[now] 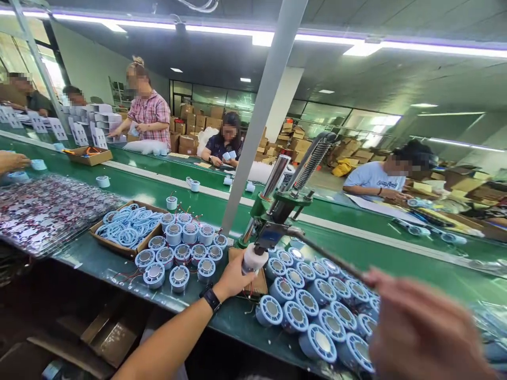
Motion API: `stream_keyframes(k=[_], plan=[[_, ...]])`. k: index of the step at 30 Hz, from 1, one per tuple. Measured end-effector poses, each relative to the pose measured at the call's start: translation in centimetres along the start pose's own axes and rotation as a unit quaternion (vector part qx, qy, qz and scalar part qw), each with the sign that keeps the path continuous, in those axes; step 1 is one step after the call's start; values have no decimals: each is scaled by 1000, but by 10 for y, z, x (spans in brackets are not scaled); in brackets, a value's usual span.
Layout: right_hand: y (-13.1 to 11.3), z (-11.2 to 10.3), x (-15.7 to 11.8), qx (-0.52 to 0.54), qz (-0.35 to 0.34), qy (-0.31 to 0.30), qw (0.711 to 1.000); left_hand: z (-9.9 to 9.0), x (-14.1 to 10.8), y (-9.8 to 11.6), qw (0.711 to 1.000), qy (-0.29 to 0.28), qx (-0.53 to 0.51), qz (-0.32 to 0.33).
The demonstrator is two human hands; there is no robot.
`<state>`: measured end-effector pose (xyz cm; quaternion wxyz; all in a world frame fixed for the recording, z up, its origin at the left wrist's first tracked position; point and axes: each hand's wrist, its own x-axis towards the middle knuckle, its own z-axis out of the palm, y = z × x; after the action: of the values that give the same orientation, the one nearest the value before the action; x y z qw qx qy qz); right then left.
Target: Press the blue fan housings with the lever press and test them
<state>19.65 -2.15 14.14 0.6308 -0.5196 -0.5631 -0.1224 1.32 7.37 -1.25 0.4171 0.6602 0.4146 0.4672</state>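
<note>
A green hand press stands at the bench's middle, its lever slanting down to the right. Under the press head my left hand, with a dark watch on the wrist, is closed round a whitish cylindrical piece. My right hand, blurred by motion, is wrapped round the lever's end. Several blue round housings with grey discs stand to the right of the press. More blue housings with red wires are grouped to its left.
A cardboard box of light blue rings and a stack of clear trays lie on the left. A slanted metal post rises behind the press. Several people work across the green conveyor. Another person's hand shows at far left.
</note>
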Motion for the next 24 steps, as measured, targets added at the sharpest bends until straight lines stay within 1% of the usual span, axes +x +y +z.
stream_keyframes(k=[1,2,3,4,5,6,7,8,9,10,11,12,13,15,16,17,18,19,20,22,24], plan=[[-7,11,35,45,-17,5,999,1,-4,3,1000,1,12,3],[-12,24,67,98,-25,-9,995,1,-9,7,1000,1,26,7],[-15,37,93,152,-27,-27,988,0,-16,12,999,0,43,13],[-17,51,112,197,-20,-53,979,-3,-23,19,998,-1,63,21],[-16,63,121,227,-5,-78,971,-8,-31,25,996,1,87,29],[-13,73,119,239,15,-94,966,-17,-38,32,993,7,113,35],[-9,82,108,245,36,-91,965,-29,-44,39,989,18,143,40],[-2,89,89,249,58,-76,964,-45,-48,44,983,36,174,40],[6,95,63,249,82,-55,963,-66,-50,49,976,60,207,36],[15,99,33,248,106,-33,962,-91,-51,53,966,88,240,26],[25,102,2,245,132,-17,960,-120,-49,56,954,119,274,10],[34,105,-28,236,164,-24,958,-153,-47,57,939,150,308,-13],[42,108,-55,219,200,-53,954,-186,-43,56,921,179,344,-42],[54,117,-95,177,263,-147,937,-248,-34,51,880,214,410,-106],[57,122,-107,156,284,-191,926,-273,-30,47,860,219,439,-138],[58,128,-114,139,295,-220,919,-294,-26,43,841,218,467,-167],[58,133,-117,129,296,-233,917,-309,-24,39,822,214,491,-192],[58,138,-117,125,292,-233,919,-319,-21,36,806,206,513,-212],[57,141,-115,124,285,-226,923,-326,-20,33,791,198,533,-226],[53,146,-111,124,271,-200,934,-332,-20,30,770,183,564,-237],[47,147,-112,116,262,-172,942,-333,-21,30,759,173,586,-226]])
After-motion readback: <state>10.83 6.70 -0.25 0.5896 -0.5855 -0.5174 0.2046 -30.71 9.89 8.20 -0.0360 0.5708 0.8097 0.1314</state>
